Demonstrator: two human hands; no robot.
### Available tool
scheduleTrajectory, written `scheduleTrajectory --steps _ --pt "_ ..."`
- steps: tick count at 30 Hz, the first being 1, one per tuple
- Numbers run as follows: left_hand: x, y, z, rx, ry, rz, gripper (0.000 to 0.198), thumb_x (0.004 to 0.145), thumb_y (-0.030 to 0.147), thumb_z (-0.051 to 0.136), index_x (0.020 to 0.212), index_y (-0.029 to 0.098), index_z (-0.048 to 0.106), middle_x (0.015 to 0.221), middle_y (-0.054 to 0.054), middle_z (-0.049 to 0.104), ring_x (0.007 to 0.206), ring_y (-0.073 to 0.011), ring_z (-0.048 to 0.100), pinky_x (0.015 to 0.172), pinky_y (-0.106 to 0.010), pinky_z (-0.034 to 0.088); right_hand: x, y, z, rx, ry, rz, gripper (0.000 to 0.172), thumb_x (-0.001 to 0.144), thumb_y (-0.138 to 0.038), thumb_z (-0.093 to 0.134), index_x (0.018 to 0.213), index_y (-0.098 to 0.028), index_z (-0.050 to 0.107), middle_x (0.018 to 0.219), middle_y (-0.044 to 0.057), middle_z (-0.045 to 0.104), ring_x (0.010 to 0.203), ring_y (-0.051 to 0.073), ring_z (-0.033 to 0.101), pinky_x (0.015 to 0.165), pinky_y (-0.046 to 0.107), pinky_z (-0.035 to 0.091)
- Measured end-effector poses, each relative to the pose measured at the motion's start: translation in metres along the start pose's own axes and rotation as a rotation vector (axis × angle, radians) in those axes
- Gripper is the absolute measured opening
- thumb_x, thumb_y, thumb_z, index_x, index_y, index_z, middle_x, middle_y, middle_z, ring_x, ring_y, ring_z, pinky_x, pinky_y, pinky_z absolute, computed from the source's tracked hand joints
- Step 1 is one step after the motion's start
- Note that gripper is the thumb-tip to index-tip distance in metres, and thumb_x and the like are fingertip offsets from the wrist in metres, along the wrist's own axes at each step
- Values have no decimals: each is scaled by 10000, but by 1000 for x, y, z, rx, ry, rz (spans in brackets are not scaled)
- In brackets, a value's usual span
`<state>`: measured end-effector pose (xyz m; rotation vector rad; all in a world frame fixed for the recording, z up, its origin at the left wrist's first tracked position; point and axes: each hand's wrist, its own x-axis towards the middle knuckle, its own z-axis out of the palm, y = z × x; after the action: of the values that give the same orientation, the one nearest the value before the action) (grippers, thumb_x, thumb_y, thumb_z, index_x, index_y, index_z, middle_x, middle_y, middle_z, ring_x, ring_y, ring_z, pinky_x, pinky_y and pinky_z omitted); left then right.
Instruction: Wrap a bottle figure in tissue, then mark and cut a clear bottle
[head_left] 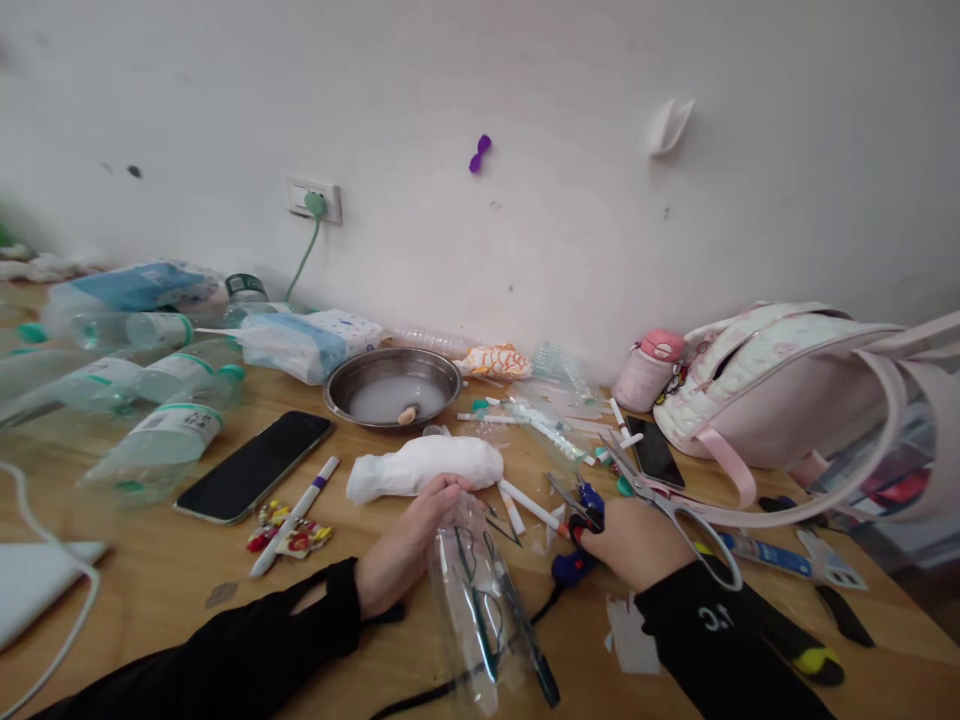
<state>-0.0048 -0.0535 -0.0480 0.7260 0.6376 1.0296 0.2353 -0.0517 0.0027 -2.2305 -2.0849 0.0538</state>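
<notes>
My left hand (420, 540) is closed around the end of a clear plastic bottle piece (457, 610) marked with dark drawn lines. A dark pen (536, 645) shows along its right side. In my right hand (637, 545) are small black-handled scissors (581, 520), their blades pointing away and slightly apart, not touching the bottle piece. A blue glue gun (574, 568) with a black cord lies by the right hand, partly hidden. Just beyond my left hand rests a white wrapped bottle shape (427, 468). Larger grey-handled scissors (645, 485) lie beyond the right wrist.
A metal bowl (394, 390) of cloudy liquid stands near the wall. Several empty bottles (169, 435) crowd the left, beside a black phone (255, 465) and a white marker (296, 515). At right are a pink bag (780, 400) and a pink flask (649, 370).
</notes>
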Motion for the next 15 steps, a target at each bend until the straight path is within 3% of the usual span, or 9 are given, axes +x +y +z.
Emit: scheduleTrajectory --steps 2,5,8,10,13,15 --pt "1 2 0 19 3 1 308 791 440 692 930 199 558 838 -16 679 682 -172 631 645 -307 499 -1 14 -9 173 -23 26 338 641 -283 654 385 -240 437 439 52 545 471 229 543 462 310 292" --pt "1 11 7 41 -2 18 359 748 459 728 927 202 552 844 -8 672 677 -166 626 648 -298 497 -9 31 -17 557 -79 43 245 663 -416 598 530 -228 512 492 4 532 457 159 450 437 272 298" --pt "0 31 22 107 -5 102 396 707 496 748 897 200 565 871 -8 668 689 -175 636 646 -297 497 -21 28 -13 949 -84 55 430 726 -659 436 686 -231 464 603 -12 514 461 119 410 453 260 355" --pt "2 49 36 151 -17 181 432 677 520 757 922 211 580 945 -14 671 760 -207 656 687 -321 509 -28 17 -4 1227 -119 52 561 682 -785 429 758 -231 476 634 -22 474 488 111 401 473 247 351" --pt "15 77 56 203 -44 314 424 673 506 757 938 215 598 972 -30 677 799 -210 651 707 -319 508 -37 6 14 1941 -557 -38 654 554 -795 625 818 -198 587 660 -17 480 504 95 421 487 219 345" --pt "29 90 65 215 -67 429 360 689 437 756 929 215 606 973 -22 676 789 -193 649 705 -306 506 -41 6 28 2122 -726 -130 613 665 -781 565 764 -177 607 639 -16 479 471 78 407 467 204 318"
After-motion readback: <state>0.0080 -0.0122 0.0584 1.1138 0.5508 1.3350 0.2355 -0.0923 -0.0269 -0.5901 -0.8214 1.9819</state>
